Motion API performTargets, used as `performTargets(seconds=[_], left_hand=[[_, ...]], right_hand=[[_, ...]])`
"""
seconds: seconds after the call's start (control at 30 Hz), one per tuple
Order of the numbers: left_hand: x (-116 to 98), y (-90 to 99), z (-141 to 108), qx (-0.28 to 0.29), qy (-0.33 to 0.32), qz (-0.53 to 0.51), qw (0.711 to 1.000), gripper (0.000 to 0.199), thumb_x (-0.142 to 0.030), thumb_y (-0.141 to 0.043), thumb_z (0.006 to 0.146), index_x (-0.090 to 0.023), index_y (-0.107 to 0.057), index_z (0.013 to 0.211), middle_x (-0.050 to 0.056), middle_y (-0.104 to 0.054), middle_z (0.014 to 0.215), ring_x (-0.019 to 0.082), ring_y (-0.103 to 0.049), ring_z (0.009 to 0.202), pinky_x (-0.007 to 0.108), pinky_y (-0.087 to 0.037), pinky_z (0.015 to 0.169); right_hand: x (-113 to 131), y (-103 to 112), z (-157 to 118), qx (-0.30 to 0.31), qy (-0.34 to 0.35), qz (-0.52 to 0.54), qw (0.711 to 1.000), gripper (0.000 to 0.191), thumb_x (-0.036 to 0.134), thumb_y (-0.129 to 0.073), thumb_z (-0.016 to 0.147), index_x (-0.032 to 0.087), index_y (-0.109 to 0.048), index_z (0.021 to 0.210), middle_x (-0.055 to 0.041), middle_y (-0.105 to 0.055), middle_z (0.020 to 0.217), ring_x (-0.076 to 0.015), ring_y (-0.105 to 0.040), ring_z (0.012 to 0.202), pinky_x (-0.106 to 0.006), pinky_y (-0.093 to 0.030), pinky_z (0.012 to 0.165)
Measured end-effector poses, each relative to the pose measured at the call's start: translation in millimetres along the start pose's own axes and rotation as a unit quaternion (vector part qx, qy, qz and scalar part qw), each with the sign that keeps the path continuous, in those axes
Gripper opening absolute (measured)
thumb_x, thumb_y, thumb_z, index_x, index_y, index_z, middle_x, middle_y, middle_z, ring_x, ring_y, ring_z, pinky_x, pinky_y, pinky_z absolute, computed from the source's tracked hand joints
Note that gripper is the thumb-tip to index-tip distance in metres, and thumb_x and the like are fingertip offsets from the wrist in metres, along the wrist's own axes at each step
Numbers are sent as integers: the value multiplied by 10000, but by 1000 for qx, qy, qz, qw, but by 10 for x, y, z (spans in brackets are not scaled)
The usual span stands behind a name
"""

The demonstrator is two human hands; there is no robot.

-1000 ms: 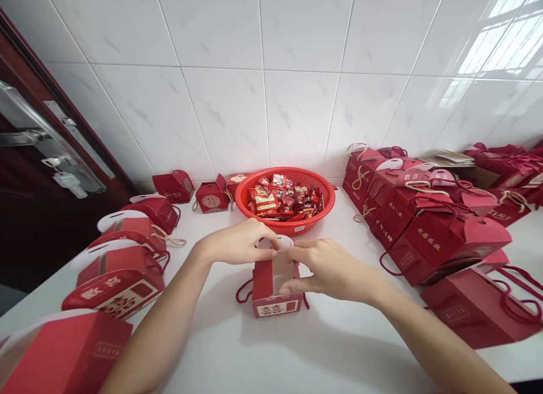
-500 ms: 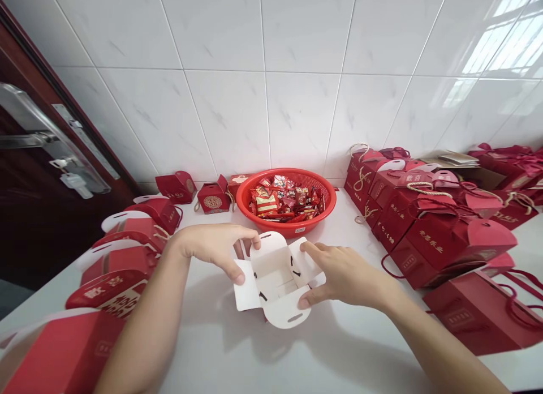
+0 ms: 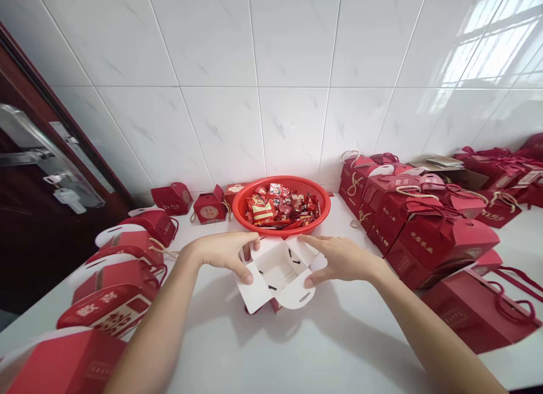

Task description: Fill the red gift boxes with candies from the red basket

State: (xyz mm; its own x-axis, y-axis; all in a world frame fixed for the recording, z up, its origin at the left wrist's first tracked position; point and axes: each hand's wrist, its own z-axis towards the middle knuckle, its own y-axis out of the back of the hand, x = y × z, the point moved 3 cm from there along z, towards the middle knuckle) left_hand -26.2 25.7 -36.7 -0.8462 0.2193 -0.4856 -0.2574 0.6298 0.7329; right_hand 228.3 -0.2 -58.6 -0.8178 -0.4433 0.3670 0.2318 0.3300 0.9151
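Note:
A small gift box (image 3: 280,269) stands on the white table with its top flaps spread, showing a white inside with short dark cord ends. My left hand (image 3: 227,255) holds its left side, thumb on the left flap and fingers at the back. On the right, my right hand (image 3: 339,261) grips the box between thumb and fingers at the right flaps. Just behind the box sits a red plastic basket (image 3: 281,232) with many wrapped sweets (image 3: 282,204) in it.
Closed red boxes (image 3: 114,281) line the left side, and more are stacked (image 3: 436,235) on the right. Two small boxes (image 3: 211,208) stand left of the basket. A tiled wall (image 3: 220,133) rises behind; a door (image 3: 42,173) is at the left.
The box has turned slightly and moved closer to the basket, with both hands on it. The whole view has shifted a little.

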Motion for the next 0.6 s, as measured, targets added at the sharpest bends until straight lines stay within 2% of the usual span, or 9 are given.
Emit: performTargets(seconds=[0.1,0.2,0.27,0.33,0.4,0.47,0.5,0.53,0.6], left_hand=[[-32,69,-101,-36,-22,11,999,505,-452,-766,652,-220,-590,1065,54,-691,1093,255,-666,993,285,-506,777],[-58,174,-108,-120,-64,-6,991,424,-512,-680,761,-226,-639,1071,50,-722,1079,247,-667,1026,291,-505,838],[-99,252,-15,-182,-96,-12,978,360,-508,-615,819,-217,-662,1025,47,-740,1029,235,-676,980,288,-501,827],[-173,307,176,-204,-130,7,970,309,-460,-573,845,-202,-691,967,52,-750,1015,227,-679,935,280,-491,800],[-260,322,445,-167,-148,51,973,275,-393,-556,837,-201,-730,929,48,-759,1014,226,-674,927,269,-472,780],[-308,299,742,-84,-114,110,984,238,-337,-552,801,-205,-750,795,42,-766,893,219,-668,814,267,-453,708],[-324,294,873,-61,-99,123,986,231,-322,-560,780,-202,-747,721,46,-760,812,215,-657,725,273,-444,656],[-333,292,989,-51,-89,130,986,211,-307,-575,749,-203,-745,680,47,-753,761,211,-641,656,277,-436,613],[-341,271,1170,-37,-89,135,986,182,-300,-616,703,-237,-780,752,32,-766,776,208,-641,625,275,-442,596]], right_hand=[[-32,165,-49,-63,19,11,998,807,655,-702,773,258,-506,1448,-130,-667,1264,-324,-653,1049,-368,-492,829],[-115,368,5,-155,36,57,986,617,585,-682,820,218,-626,1313,-126,-697,1204,-277,-672,958,-338,-506,765],[-191,481,140,-221,60,117,966,444,518,-662,847,200,-700,1155,-108,-714,1154,-243,-676,941,-319,-513,764],[-272,547,352,-276,80,190,939,335,473,-648,849,186,-724,1004,-88,-737,1039,-212,-680,873,-305,-518,741],[-349,554,616,-311,87,270,907,291,448,-653,828,177,-715,914,-66,-740,895,-190,-673,760,-294,-517,680],[-413,520,885,-336,81,346,872,234,401,-682,779,175,-696,837,-43,-725,804,-165,-651,658,-277,-509,620],[-441,492,1009,-340,77,387,853,203,374,-695,753,176,-686,799,-33,-718,783,-153,-639,620,-268,-506,597],[-469,459,1120,-341,68,427,835,174,345,-708,726,177,-676,762,-25,-710,763,-143,-630,593,-258,-504,574],[-526,391,1292,-332,40,494,802,133,289,-724,683,176,-657,706,-16,-691,717,-133,-618,549,-245,-499,532]])
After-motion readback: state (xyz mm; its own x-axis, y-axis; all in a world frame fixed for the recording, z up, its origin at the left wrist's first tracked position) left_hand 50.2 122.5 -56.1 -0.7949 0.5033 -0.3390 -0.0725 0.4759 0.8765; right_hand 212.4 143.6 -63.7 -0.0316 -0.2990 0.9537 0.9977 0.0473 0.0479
